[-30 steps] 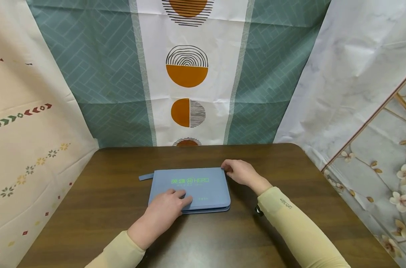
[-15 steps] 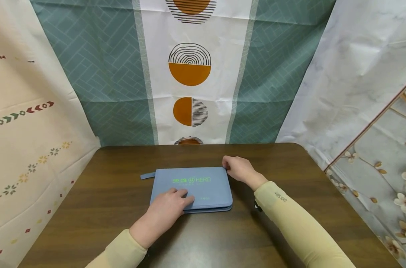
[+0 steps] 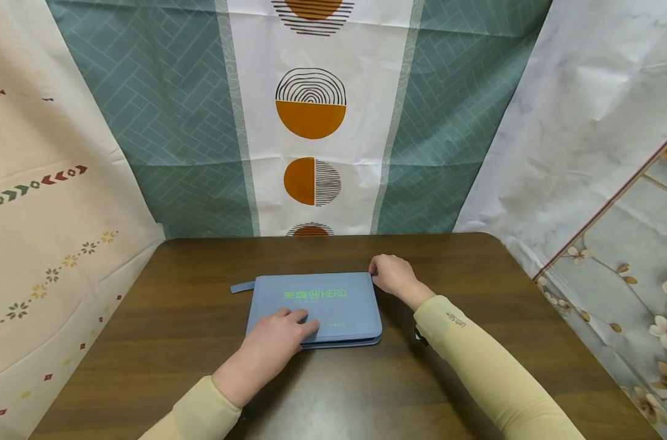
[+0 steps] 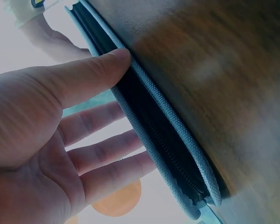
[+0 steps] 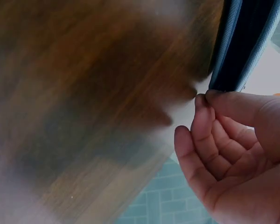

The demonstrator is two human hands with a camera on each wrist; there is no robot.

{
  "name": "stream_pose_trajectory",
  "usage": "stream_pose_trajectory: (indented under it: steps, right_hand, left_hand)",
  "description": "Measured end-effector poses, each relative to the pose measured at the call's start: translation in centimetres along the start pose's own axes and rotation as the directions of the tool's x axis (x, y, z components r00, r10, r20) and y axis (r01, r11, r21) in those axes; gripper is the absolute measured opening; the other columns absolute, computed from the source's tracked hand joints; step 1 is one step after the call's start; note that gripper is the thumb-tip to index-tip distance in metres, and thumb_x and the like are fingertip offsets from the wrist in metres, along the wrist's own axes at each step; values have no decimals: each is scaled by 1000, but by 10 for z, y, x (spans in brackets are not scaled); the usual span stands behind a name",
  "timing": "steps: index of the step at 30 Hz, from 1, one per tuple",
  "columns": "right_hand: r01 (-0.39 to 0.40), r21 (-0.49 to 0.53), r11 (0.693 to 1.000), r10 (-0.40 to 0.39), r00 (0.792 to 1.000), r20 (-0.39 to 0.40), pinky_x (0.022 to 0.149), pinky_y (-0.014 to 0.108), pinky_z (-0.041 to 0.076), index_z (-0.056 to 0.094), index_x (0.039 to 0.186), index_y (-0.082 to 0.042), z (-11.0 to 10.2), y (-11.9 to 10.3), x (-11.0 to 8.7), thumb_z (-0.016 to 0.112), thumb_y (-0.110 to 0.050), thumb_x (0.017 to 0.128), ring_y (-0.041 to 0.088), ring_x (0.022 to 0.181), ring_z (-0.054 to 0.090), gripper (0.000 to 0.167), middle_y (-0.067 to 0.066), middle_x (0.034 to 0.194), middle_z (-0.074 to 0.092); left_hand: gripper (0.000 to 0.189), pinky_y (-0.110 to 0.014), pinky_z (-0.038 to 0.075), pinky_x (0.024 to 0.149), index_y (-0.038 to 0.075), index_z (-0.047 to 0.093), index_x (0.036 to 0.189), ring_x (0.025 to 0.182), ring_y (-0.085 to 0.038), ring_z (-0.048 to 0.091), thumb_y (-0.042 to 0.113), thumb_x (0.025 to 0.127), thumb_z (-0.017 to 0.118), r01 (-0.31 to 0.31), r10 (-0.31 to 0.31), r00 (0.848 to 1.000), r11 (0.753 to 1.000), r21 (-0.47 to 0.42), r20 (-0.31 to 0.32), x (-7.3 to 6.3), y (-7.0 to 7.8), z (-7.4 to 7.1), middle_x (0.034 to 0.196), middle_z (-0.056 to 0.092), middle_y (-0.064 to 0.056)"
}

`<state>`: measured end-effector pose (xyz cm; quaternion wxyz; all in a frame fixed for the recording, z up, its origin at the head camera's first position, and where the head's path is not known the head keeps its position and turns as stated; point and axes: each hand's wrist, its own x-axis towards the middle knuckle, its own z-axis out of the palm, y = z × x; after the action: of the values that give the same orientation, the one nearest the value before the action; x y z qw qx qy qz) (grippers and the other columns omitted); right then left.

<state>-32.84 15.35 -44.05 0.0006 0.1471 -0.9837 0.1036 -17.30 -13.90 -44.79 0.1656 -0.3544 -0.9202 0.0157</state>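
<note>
A flat blue zippered case (image 3: 317, 311) with green lettering lies on the table, and a strap (image 3: 242, 287) sticks out at its far left. My left hand (image 3: 275, 342) holds its near edge. In the left wrist view, the thumb (image 4: 91, 74) reaches across the dark gap between the rims while the other fingers lie over the cover. At the far right corner my right hand (image 3: 394, 275) pinches at the zipper's end. Its thumb and index fingertips meet beside the parted rims (image 5: 235, 51); the zipper pull is hidden between them. Along the near edge, zipper teeth (image 4: 172, 158) show inside the gap.
The case rests on a dark brown wooden table (image 3: 201, 269). Behind the table hangs a green and white patterned cloth (image 3: 196, 122). Pale printed cloths flank it, a cream one (image 3: 53, 140) at left and a floral one (image 3: 630, 269) at right.
My right wrist has shifted slightly away from me, its fingers staying at the far right corner. The left hand keeps its place on the case.
</note>
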Motion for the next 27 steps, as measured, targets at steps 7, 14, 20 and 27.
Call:
stream_pose_trajectory:
  steps: [7,14,20,27]
  right_hand:
    - [4,-15,1000,-3,999,40,97,51,59,85,111,-5,-2,-3,-3,71,-7,103,32,105,76,17,9,113,82]
    - [24,-76,997,-21,999,44,85,47,60,84,100,-9,-4,-5,-7,69,-7,103,24,88,71,15,4,98,80]
    - [94,-90,992,-88,994,64,64,37,42,65,74,-12,-4,-5,-13,68,-2,102,18,65,46,30,-2,65,54]
    - [135,-134,982,-132,991,30,61,36,39,58,73,-13,-4,-3,-18,71,-3,101,17,65,43,32,-2,67,50]
  left_hand:
    - [52,-39,62,64,22,77,121,96,-29,72,18,77,103,5,-5,1000,1000,1,12,0,0,-1,121,74,-6]
    - [52,-39,62,65,23,78,122,99,-30,73,19,77,103,7,-7,1000,1000,7,14,0,-1,0,123,74,-7]
    - [51,-37,62,64,22,77,120,97,-30,73,18,76,104,-7,7,1000,1000,10,-6,-1,-2,1,120,73,-6]
    - [52,-38,61,63,21,77,119,96,-31,73,16,75,104,-6,6,1000,1000,1,-12,-2,-1,-3,120,73,-7]
